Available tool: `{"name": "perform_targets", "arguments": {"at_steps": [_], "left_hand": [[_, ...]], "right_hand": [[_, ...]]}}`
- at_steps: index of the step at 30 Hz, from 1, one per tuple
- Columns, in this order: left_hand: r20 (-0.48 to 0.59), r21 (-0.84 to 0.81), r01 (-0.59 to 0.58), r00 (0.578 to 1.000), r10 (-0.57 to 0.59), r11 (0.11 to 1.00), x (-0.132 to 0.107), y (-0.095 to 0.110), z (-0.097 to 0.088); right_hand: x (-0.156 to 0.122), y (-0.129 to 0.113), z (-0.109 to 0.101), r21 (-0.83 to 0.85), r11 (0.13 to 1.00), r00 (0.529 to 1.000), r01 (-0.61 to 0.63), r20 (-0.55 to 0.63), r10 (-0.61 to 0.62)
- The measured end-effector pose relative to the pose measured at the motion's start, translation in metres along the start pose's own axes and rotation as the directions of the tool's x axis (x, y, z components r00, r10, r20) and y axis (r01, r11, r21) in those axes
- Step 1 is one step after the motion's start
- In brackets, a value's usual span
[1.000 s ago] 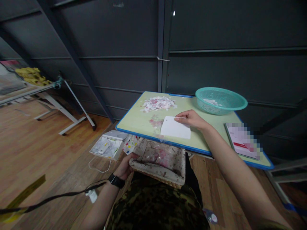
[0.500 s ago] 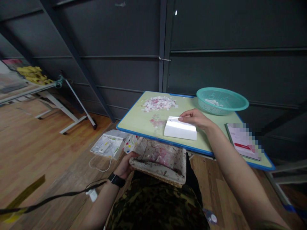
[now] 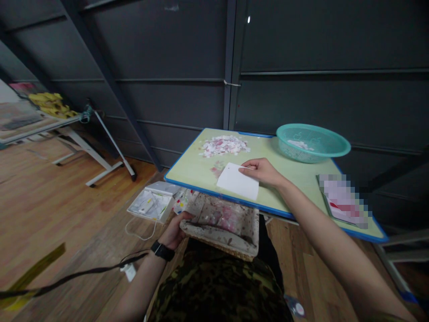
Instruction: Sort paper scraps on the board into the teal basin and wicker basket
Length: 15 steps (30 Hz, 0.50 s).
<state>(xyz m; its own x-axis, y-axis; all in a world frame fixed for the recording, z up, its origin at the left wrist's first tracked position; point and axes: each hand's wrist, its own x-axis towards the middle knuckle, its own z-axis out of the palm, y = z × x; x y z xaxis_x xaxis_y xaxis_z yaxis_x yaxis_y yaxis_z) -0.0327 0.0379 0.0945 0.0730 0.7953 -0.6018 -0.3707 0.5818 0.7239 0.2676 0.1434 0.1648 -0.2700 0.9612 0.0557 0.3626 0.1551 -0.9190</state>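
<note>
My right hand (image 3: 263, 171) is closed on the upper right part of a white card (image 3: 238, 181), which has a small hole near its top corner. The card is tilted over the front edge of the pale green table (image 3: 284, 194) with a blue rim. My left hand (image 3: 179, 230) grips the left side of a cloth-lined basket (image 3: 214, 238), held below the table edge. Clear, pinkish plastic lies inside the basket (image 3: 223, 220). Farther back on the table is a pile of small white and pinkish pieces (image 3: 225, 146). A few pinkish bits (image 3: 217, 169) lie left of the card.
A teal plastic colander (image 3: 313, 143) with white pieces in it stands at the back right. A partly blurred flat item (image 3: 343, 201) lies on the right. An open white box (image 3: 150, 203) is on the floor at left. A dark panelled wall (image 3: 187, 58) rises behind.
My right hand has moved left with the white card and turned it, so its glare is gone. My left hand still holds the basket in about the same place.
</note>
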Motion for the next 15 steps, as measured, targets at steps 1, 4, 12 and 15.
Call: {"name": "perform_targets", "arguments": {"at_steps": [1,4,12,15], "left_hand": [[0.002,-0.003,-0.002,1.000,0.002,1.000,0.000,0.000,0.000],[0.007,-0.012,-0.001,1.000,0.001,1.000,0.001,-0.001,0.000],[-0.007,-0.014,0.004,1.000,-0.004,1.000,-0.001,0.000,0.001],[-0.001,-0.009,-0.004,1.000,0.004,1.000,-0.001,0.000,0.001]], "right_hand": [[-0.001,-0.001,0.001,0.008,1.000,1.000,-0.005,0.031,0.005],[-0.003,-0.004,0.002,0.020,0.999,0.991,-0.039,0.131,0.036],[0.003,0.004,0.003,0.068,0.998,0.994,-0.002,-0.109,0.010],[0.006,0.007,0.005,0.003,1.000,0.994,0.027,-0.104,-0.027]]}}
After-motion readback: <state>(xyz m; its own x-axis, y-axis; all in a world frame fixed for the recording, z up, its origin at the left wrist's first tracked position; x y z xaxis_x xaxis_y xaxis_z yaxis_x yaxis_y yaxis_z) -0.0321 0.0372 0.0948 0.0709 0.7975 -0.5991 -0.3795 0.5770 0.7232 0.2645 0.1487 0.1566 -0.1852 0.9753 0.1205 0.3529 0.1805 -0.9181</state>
